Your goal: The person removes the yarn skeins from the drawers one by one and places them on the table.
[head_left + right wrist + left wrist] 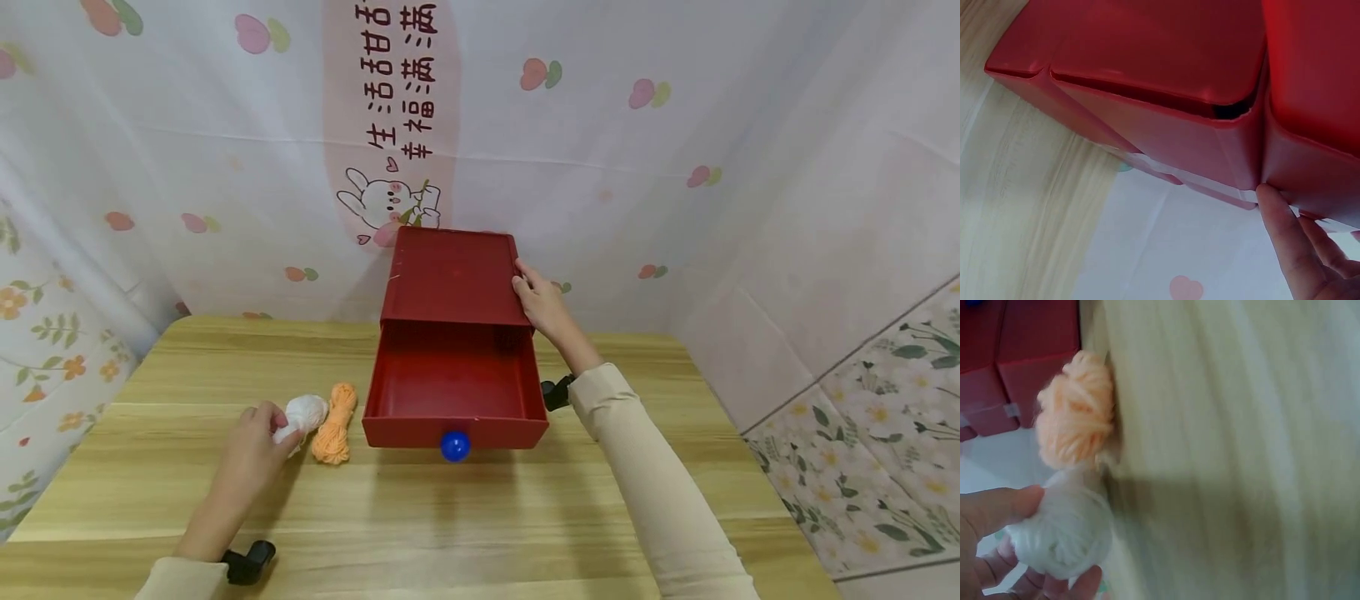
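Note:
On the left part of the table, my left hand (255,446) grips a ball of white yarn (306,411), thumb on one side and fingers curled under the other in the left wrist view. Right beside it lies a skein of orange yarn (336,425). A red box (453,275) stands at the back middle with its drawer (405,431) pulled out toward me, nothing inside the part that shows. The drawer front carries a round blue knob (455,447). My right hand (543,304) rests against the box's right side, its fingers extended along the edge.
The box stands on a wooden table (487,533) close to a patterned curtain (600,167) behind it. More floral cloth (885,433) hangs on the right. Black wrist cameras (251,562) are strapped to both wrists.

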{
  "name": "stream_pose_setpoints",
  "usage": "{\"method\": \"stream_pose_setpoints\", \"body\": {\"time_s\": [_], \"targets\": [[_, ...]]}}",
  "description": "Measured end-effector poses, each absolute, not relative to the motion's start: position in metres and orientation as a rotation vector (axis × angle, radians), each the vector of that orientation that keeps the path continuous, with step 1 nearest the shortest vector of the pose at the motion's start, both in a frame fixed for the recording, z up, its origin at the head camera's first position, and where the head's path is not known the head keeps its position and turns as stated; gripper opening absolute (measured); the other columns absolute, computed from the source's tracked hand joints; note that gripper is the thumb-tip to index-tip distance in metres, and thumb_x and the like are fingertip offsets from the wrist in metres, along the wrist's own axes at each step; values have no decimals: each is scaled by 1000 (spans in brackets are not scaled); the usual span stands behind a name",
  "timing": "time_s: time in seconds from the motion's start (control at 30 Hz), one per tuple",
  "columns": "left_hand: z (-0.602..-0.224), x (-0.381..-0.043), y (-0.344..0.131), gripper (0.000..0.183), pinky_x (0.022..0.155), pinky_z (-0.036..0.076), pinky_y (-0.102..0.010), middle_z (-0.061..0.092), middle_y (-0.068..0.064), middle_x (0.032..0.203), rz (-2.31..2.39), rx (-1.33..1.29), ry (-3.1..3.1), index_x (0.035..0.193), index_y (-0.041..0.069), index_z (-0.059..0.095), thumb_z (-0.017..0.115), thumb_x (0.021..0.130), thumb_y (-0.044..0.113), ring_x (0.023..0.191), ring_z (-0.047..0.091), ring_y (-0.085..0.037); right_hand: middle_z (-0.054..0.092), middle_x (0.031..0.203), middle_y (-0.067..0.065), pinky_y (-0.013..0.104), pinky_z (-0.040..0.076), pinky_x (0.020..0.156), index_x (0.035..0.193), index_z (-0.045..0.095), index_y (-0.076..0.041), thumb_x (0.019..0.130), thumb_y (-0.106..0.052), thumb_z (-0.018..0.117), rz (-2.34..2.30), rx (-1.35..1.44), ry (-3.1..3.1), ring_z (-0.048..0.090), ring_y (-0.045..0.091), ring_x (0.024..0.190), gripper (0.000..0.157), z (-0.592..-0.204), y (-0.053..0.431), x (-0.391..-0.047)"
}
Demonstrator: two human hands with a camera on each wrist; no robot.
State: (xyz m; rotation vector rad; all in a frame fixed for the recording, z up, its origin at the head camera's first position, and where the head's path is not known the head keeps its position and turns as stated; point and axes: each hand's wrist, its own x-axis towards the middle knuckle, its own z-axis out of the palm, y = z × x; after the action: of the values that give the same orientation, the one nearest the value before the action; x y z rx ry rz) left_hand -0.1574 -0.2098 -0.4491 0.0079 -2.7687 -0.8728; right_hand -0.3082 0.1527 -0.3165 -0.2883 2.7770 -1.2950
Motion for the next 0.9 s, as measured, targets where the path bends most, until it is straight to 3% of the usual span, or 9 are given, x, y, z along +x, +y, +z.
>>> {"method": "stream_pose_setpoints", "body": {"time_s": [0.2, 0.53, 0.9], "targets": [[-453, -156, -205, 27, 55, 35, -30, 48, -14, 77, -800, -34, -2898, 86, -1, 49, 70, 81, 15, 65, 44, -22, 26, 152, 14, 45, 31, 109, 150, 16, -19, 102, -33, 28, -1284, -291, 2766, 36, 29, 134, 51, -316, 152, -307], [-451, -154, -200, 20, 60, 42, -37, 53, -19, 88, -816, -66, -2966, 95, -4, 55, 62, 86, 12, 70, 49, -24, 27, 151, 14, 44, 32, 108, 150, 17, -19, 102, -32, 28, -1295, -288, 2774, 38, 28, 133, 51, -315, 152, -308], [-454, -152, -205, 22, 58, 41, -32, 52, -17, 87, -879, -99, -2970, 100, -5, 56, 62, 87, 12, 73, 52, -23, 26, 151, 14, 45, 30, 109, 150, 17, -19, 102, -33, 28, -1270, -273, 2791, 36, 29, 134, 51, -315, 152, -306]]}}
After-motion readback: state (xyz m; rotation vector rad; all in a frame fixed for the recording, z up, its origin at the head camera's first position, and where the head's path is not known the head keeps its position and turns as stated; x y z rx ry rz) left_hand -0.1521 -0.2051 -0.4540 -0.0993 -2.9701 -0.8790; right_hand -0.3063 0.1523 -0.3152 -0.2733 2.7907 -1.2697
